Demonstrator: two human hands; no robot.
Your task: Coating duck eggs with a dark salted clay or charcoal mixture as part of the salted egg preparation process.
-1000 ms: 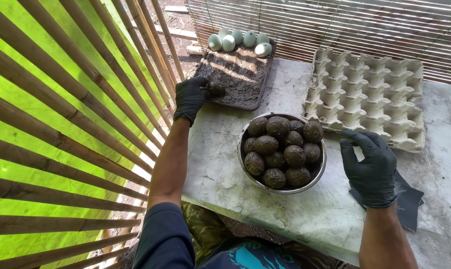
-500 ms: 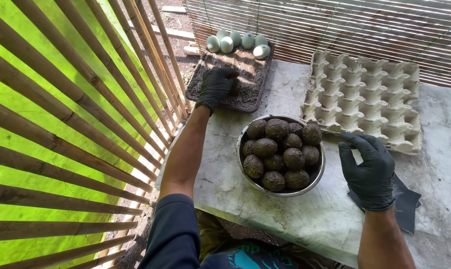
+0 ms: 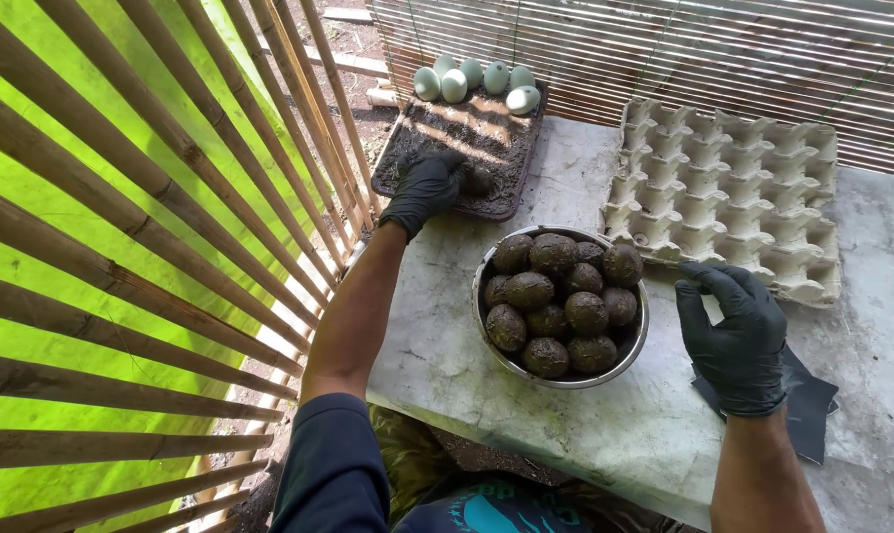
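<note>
My left hand (image 3: 425, 188), in a black glove, reaches into a dark tray of mud (image 3: 486, 123) and rests against a mud-coated egg (image 3: 481, 182) at the tray's near edge. My right hand (image 3: 736, 336), also gloved, hovers over the stone table right of a metal bowl (image 3: 486, 336), fingers loosely curled, holding nothing I can see. The bowl is heaped with several mud-coated eggs (image 3: 558, 301). Several pale green eggs (image 3: 472, 79) lie at the tray's far end.
An empty grey cardboard egg carton (image 3: 725, 192) lies at the back right of the stone table (image 3: 467, 365). A dark flat scrap (image 3: 812, 410) sits under my right wrist. Slanted bamboo slats (image 3: 151, 197) close off the left side, and a slatted blind hangs behind.
My left hand has stayed in the mud tray, moving slightly toward its near edge and against a mud-coated egg. My right hand has barely moved.
</note>
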